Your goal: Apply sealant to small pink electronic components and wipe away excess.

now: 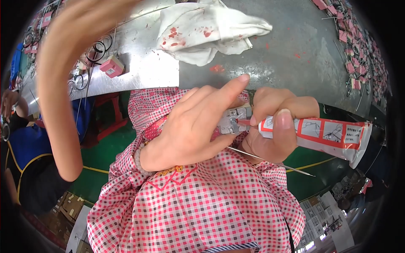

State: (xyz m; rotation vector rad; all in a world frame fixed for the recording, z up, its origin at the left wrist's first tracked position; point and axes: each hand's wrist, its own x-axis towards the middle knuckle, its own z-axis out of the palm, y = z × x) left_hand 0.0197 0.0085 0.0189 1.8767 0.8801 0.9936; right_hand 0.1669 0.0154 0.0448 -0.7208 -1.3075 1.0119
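My left hand [185, 124] is closed around a small metal part [229, 125] with a silvery, bracket-like face, its index finger stretched out above. My right hand [280, 124] squeezes a white and red squeeze tube [327, 133] held level, with the flat end off to the right. The tube's reddish nozzle meets the face of the metal part. From beneath the hands a thin metal rod [276, 163] slants down to the right. Both hands are above my lap, in front of the bench edge; fingers hide much of the part.
On the metal bench [278, 71] lies a white cloth [202, 31] with red stains. A pink and white block [112, 66] with black coiled wire sits at left; many similar pieces [354, 55] are heaped at right. Another person's bare arm [59, 92] reaches across on the left.
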